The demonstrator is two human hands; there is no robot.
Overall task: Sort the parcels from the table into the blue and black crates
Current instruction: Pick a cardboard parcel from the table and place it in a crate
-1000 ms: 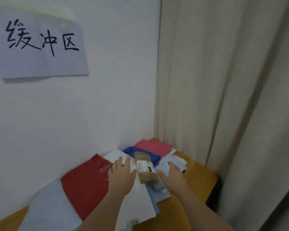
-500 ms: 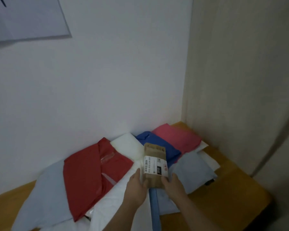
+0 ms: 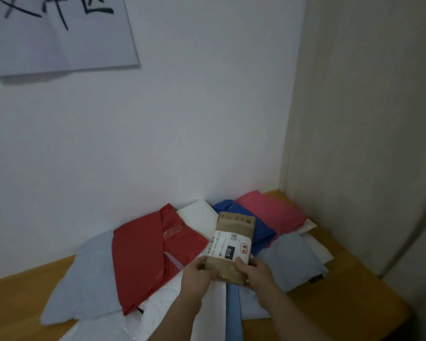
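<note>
Brown parcel [image 3: 231, 249] between both hands

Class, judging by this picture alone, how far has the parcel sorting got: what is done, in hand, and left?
Done: nothing provable, since no crate is in view. In hand: the left hand and right hand both grip the brown parcel, label facing up. Left: the red, blue, pink and grey parcels, among others, lie on the table.

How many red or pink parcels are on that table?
2: a dark red parcel left of the brown parcel held in both hands, and a pink parcel at the back right by the curtain. More may lie buried underneath.
</note>
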